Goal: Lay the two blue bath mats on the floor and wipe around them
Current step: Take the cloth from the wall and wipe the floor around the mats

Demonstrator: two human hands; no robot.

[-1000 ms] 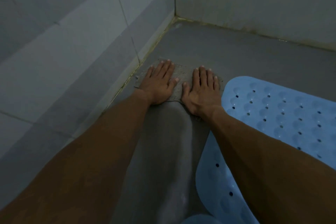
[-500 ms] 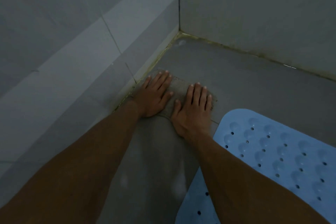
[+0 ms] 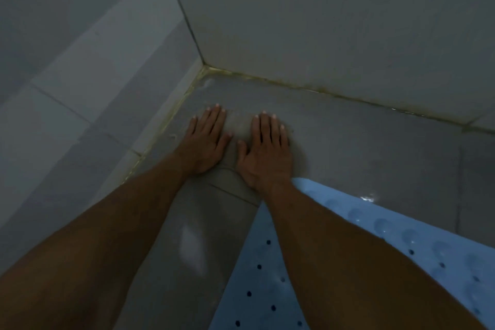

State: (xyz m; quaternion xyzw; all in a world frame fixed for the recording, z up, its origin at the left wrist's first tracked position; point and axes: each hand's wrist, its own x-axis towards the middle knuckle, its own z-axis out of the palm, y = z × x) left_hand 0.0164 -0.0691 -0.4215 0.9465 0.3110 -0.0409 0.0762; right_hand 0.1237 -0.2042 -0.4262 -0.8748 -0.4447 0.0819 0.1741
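A grey cloth (image 3: pixel 238 127) lies flat on the grey floor tiles, near the corner of two walls. My left hand (image 3: pixel 205 140) presses on its left part with fingers straight. My right hand (image 3: pixel 266 151) presses flat on its right part. A light blue bath mat (image 3: pixel 270 289) with small holes and round bumps lies on the floor at the lower right, partly under my right forearm. Only one mat is in view.
A grey tiled wall (image 3: pixel 88 67) rises on the left and another (image 3: pixel 334 21) at the back; they meet in a corner with yellowish grout (image 3: pixel 206 68). The wet floor (image 3: pixel 375 147) stretches to the right of my hands.
Both hands have slid the cloth forward along the floor, closer to the corner and away from the mat's edge. The view has tilted up.
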